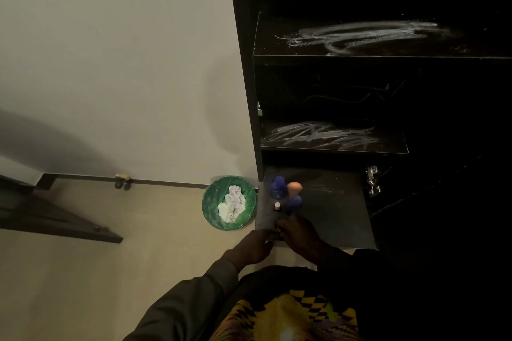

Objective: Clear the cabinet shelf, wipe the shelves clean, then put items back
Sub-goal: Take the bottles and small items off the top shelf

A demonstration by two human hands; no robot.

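Both hands are down at the front edge of the lowest shelf [332, 219] of the dark cabinet [243, 63]. The right hand [300, 235] lies on the shelf, fingers reaching forward toward a small cluster of items; in this gloom I cannot tell whether those fingers are spread, curled or pinching anything. The left hand [256, 248] sits just beside it at the shelf's corner, fingers curled inward, and whether it holds something I cannot tell either. Just ahead of the right fingertips stands a tiny white-capped bottle [277, 206], with a blue bottle [293, 203] next to it, a peach sponge [294, 188] behind that, and another blue bottle [278, 187] further back. Above the hands, the middle shelf [332, 137] and the top shelf [374, 36] both show white smeared streaks. Off to the left of the left hand, on the floor, a green bin [212, 202] holds crumpled white paper [232, 203], close beside the cabinet's side
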